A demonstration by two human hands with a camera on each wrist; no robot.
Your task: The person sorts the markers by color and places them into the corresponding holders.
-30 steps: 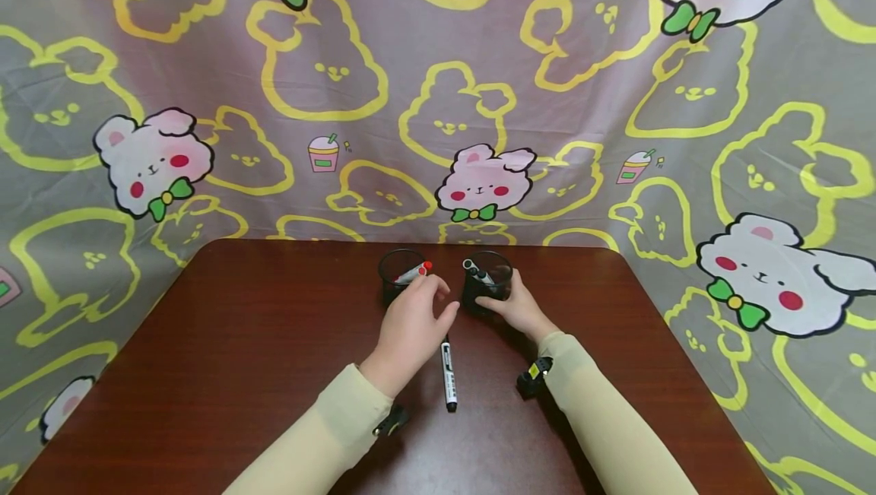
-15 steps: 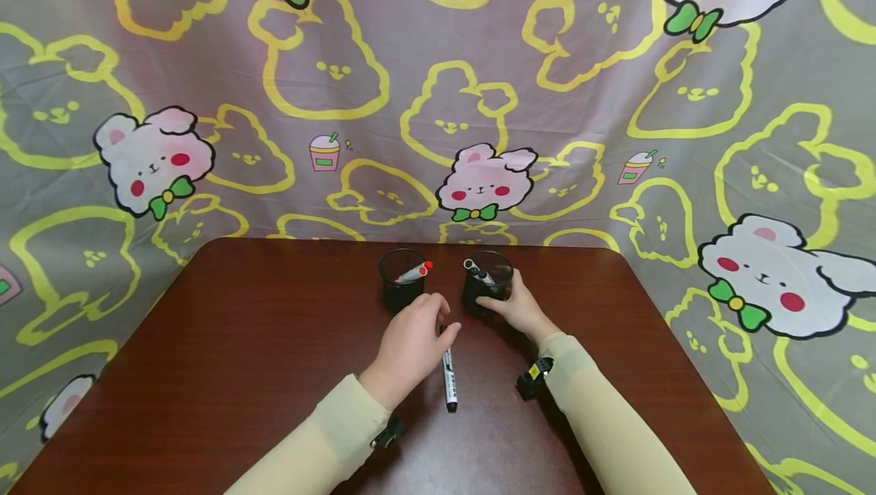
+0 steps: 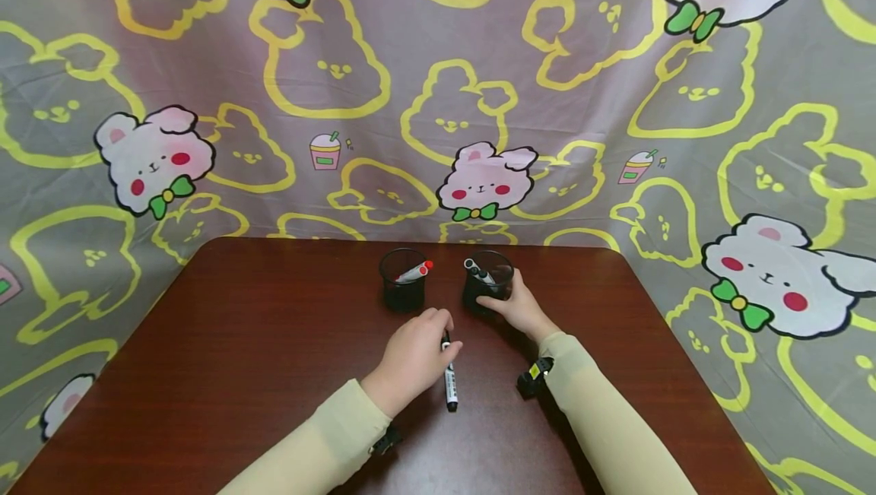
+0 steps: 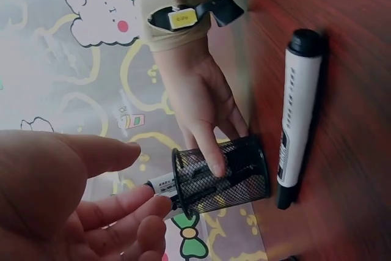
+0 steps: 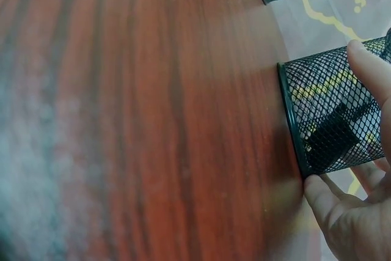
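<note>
A white marker with black ends [image 3: 450,390] lies on the table, its length visible in the left wrist view. My left hand [image 3: 412,360] hovers over its far end, thumb and fingers spread apart; in the left wrist view a gap separates them from the marker. My right hand [image 3: 522,309] grips a black mesh pen holder [image 5: 330,105] from the right side, thumb across its near wall. Dark-capped markers [image 3: 481,274] lean inside that holder, which stands upright on the table.
To the left stands a second black mesh pen holder [image 3: 404,299] with red-capped markers [image 3: 414,274] in it. The brown wooden table [image 3: 274,343] ends at a patterned cloth backdrop [image 3: 383,138].
My left hand has moved back from beside the left pen holder and come over the marker on the table. My right hand stays on its pen holder.
</note>
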